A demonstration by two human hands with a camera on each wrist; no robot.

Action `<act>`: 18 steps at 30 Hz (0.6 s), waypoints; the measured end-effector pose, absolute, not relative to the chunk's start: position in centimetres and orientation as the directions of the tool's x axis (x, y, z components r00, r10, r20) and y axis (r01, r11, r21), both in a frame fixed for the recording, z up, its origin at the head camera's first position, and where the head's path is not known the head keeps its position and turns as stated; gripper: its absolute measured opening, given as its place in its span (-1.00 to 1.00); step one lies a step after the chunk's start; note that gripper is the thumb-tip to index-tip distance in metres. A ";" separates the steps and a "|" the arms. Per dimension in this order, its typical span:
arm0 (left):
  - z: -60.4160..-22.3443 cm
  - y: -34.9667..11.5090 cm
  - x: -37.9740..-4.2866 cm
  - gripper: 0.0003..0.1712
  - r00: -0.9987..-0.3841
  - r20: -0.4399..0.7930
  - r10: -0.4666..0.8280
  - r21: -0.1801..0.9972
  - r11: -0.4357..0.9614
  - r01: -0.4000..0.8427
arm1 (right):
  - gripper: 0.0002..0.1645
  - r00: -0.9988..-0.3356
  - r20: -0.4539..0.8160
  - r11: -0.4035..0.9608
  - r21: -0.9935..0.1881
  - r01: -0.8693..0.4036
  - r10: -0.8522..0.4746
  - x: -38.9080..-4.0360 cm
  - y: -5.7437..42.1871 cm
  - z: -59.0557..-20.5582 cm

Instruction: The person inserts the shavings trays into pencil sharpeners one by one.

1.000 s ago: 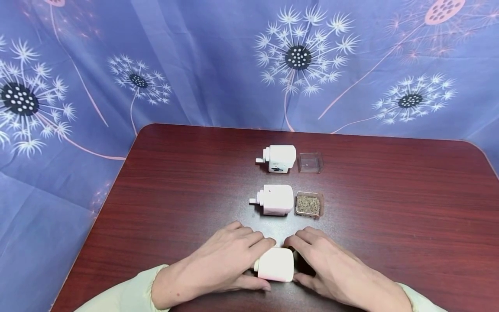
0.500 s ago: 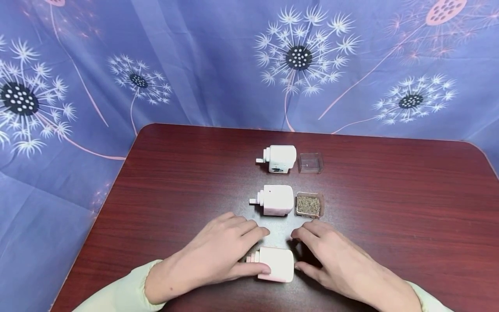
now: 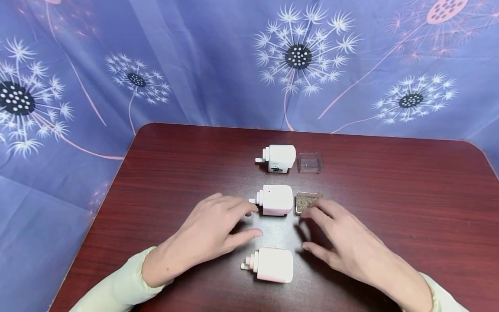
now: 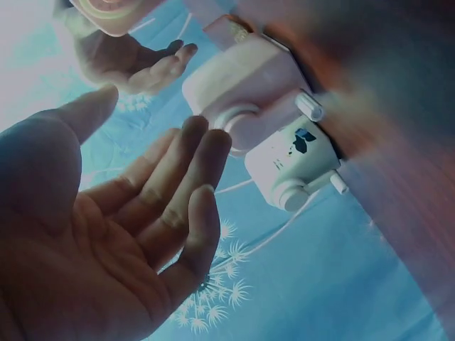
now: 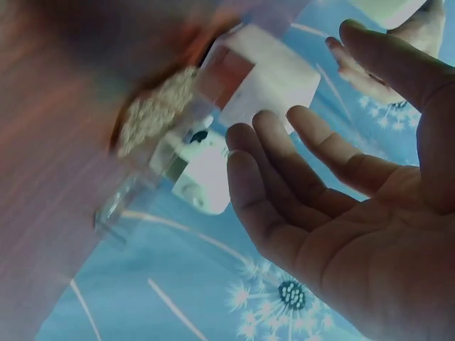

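Note:
In the head view three white hand-crank pencil sharpeners stand in a column: a front one (image 3: 274, 265), a middle one (image 3: 277, 200) and a far one (image 3: 282, 158). My left hand (image 3: 212, 223) hovers by the middle sharpener's crank, fingers loosely bent and holding nothing. On its other side my right hand (image 3: 343, 236) has its fingertips at a clear drawer (image 3: 299, 212) of shavings and partly covers it. In the right wrist view an open slot (image 5: 224, 77) shows in the middle sharpener's side. The left wrist view shows its crank knob (image 4: 310, 106).
Beside the far sharpener lies a second clear drawer (image 3: 310, 163) with almost nothing in it. Everything stands on a dark red wooden table (image 3: 390, 186). Behind the table's far edge hangs a blue cloth (image 3: 218, 65) with dandelion prints.
Both hands have let go of the front sharpener and moved forward, up to either side of the middle one. The front sharpener stays where it was, its crank now uncovered.

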State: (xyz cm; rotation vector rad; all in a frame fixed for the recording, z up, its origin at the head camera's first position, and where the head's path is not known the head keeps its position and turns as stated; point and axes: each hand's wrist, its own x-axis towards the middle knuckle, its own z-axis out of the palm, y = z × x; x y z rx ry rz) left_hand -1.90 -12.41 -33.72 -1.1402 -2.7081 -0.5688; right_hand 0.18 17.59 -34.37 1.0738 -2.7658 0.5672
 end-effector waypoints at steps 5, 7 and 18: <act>-33.8 -12.3 -2.7 -0.50 -0.748 0.292 0.596 0.291 0.690 0.663 | -0.41 -0.755 0.237 0.693 -0.300 -0.656 -0.612 -0.9 18.3 -34.2; -33.9 -12.3 -3.0 -0.47 -0.764 0.287 0.578 0.298 0.703 0.645 | -0.36 -0.761 0.238 0.703 -0.291 -0.649 -0.604 -1.3 18.5 -34.2; -34.7 -11.7 -4.8 -0.32 -0.789 0.255 0.559 0.302 0.729 0.614 | -0.17 -0.760 0.240 0.721 -0.241 -0.650 -0.604 -3.1 19.5 -34.8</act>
